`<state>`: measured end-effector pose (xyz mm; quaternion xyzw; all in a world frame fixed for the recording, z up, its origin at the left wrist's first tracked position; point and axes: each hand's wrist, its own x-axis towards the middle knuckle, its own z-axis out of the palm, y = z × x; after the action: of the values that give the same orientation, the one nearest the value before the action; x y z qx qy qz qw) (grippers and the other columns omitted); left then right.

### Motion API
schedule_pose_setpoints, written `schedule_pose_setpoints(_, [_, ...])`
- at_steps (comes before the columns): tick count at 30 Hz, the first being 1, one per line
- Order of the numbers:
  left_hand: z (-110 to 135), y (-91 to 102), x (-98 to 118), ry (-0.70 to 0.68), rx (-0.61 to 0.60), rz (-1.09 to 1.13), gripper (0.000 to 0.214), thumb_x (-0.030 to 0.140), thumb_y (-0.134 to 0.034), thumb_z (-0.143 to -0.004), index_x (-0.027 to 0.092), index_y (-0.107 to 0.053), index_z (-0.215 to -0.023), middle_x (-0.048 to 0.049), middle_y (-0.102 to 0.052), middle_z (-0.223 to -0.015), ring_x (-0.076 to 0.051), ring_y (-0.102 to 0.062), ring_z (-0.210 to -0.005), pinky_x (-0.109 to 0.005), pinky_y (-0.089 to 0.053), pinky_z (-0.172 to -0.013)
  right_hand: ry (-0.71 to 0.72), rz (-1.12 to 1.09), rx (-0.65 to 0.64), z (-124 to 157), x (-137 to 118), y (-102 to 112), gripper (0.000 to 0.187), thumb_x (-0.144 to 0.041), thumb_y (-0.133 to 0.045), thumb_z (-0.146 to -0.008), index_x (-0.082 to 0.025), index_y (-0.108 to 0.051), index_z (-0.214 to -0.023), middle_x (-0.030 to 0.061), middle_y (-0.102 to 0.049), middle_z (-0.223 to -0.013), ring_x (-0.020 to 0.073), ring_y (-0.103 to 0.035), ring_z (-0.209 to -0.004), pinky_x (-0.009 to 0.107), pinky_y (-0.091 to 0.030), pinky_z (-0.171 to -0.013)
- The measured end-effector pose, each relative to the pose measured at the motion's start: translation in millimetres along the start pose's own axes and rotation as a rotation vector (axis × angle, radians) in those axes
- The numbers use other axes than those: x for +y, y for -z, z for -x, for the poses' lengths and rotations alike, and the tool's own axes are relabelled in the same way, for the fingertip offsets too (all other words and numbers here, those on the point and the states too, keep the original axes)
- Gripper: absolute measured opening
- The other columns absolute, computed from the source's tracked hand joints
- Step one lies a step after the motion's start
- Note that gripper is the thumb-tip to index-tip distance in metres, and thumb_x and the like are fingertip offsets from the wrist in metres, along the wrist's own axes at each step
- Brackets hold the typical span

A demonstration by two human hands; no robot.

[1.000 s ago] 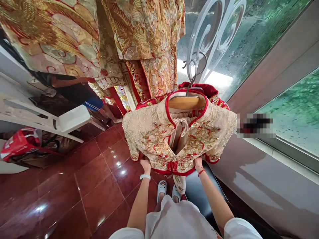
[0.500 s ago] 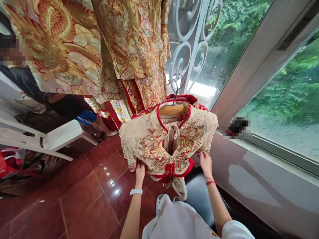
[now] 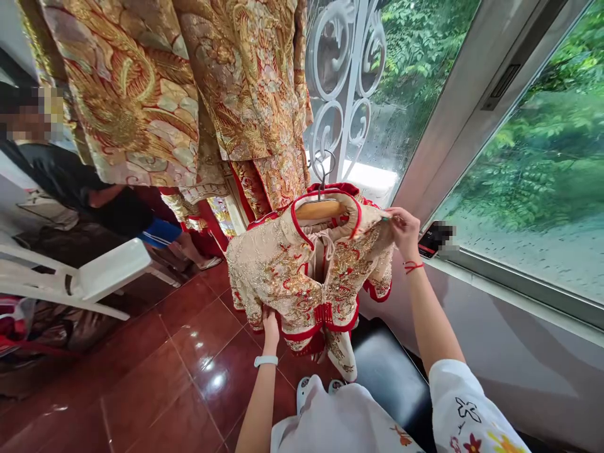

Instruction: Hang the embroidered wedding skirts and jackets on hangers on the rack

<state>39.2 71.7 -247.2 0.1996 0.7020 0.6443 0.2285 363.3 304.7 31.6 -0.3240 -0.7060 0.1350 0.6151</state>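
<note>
A cream jacket (image 3: 278, 277) with red trim, gold beading and red embroidery hangs in front of me on a wooden hanger (image 3: 321, 209). The hanger's hook is at a metal ring (image 3: 325, 165) by the window grille. My right hand (image 3: 404, 229), wearing a red string bracelet, pinches the jacket's shoulder on the right and pulls the cloth outward. Low on the left, my left hand (image 3: 270, 324) grips the jacket near its sleeve and hem, its fingertips partly hidden by the cloth. Red cloth shows behind the collar.
Large gold embroidered garments (image 3: 189, 100) hang at the upper left. A person (image 3: 89, 182) in dark clothes is beyond them, near a white chair (image 3: 108, 270). A black seat (image 3: 391, 365) stands below the jacket. A phone (image 3: 429, 239) lies on the window sill.
My right hand has moved up from the jacket's lower sleeve to its shoulder, lifting the cloth there. My left hand stays low at the sleeve and hem. The view has shifted slightly right.
</note>
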Motion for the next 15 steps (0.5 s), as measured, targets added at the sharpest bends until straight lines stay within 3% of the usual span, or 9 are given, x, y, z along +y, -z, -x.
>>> schedule_pose_setpoints(3, [-0.5,-6.3,1.6,0.046,0.035,0.047,0.03,0.026,-0.051,-0.084,0.018,-0.064,-0.109,-0.013,-0.068,-0.118,-0.026,-0.06,-0.119,-0.04,-0.042,-0.111,-0.08,-0.002,-0.056,-22.0,3.0,5.9,0.042,-0.052,-0.059,-0.089,-0.019,-0.054,-0.062,-0.0031,-0.047,-0.057,0.0116,-0.041,-0.054,0.025,-0.035,-0.053])
schedule_pose_setpoints(5, [-2.4,-14.6,2.1,0.062,0.062,0.077,0.034,0.025,-0.05,-0.084,0.019,-0.063,-0.115,-0.0131,-0.067,-0.122,-0.026,-0.058,-0.122,-0.041,-0.041,-0.111,-0.115,-0.003,-0.178,-31.9,2.5,5.6,0.049,-0.057,-0.055,-0.09,-0.019,-0.049,-0.059,-0.004,-0.041,-0.055,0.0108,-0.035,-0.053,0.026,-0.031,-0.052])
schedule_pose_setpoints(9, [-5.0,-31.3,2.6,0.057,0.119,0.129,0.043,0.023,-0.044,-0.086,0.02,-0.059,-0.127,-0.0131,-0.066,-0.127,-0.023,-0.06,-0.122,-0.04,-0.044,-0.108,-0.064,0.071,-0.35,-21.0,-4.3,0.2,0.046,-0.06,-0.047,-0.095,-0.018,-0.064,-0.083,0.0012,-0.06,-0.075,0.016,-0.053,-0.072,0.029,-0.042,-0.068])
schedule_pose_setpoints(11, [-5.2,-36.7,2.5,0.038,0.147,0.141,0.044,0.022,-0.044,-0.087,0.018,-0.058,-0.129,-0.014,-0.065,-0.129,-0.023,-0.059,-0.123,-0.039,-0.042,-0.109,-0.047,0.1,-0.298,-7.9,-7.2,-1.6,0.046,-0.058,-0.044,-0.096,-0.018,-0.066,-0.098,0.0041,-0.066,-0.088,0.019,-0.058,-0.082,0.031,-0.044,-0.076])
schedule_pose_setpoints(15, [-7.4,-43.5,2.4,0.027,0.195,0.143,0.044,0.025,-0.042,-0.089,0.014,-0.058,-0.129,-0.0171,-0.063,-0.134,-0.024,-0.057,-0.126,-0.039,-0.042,-0.109,-0.071,0.154,-0.143,8.4,-11.3,-3.5,0.045,-0.056,-0.04,-0.097,-0.019,-0.066,-0.104,0.0067,-0.069,-0.095,0.0219,-0.061,-0.086,0.034,-0.046,-0.079])
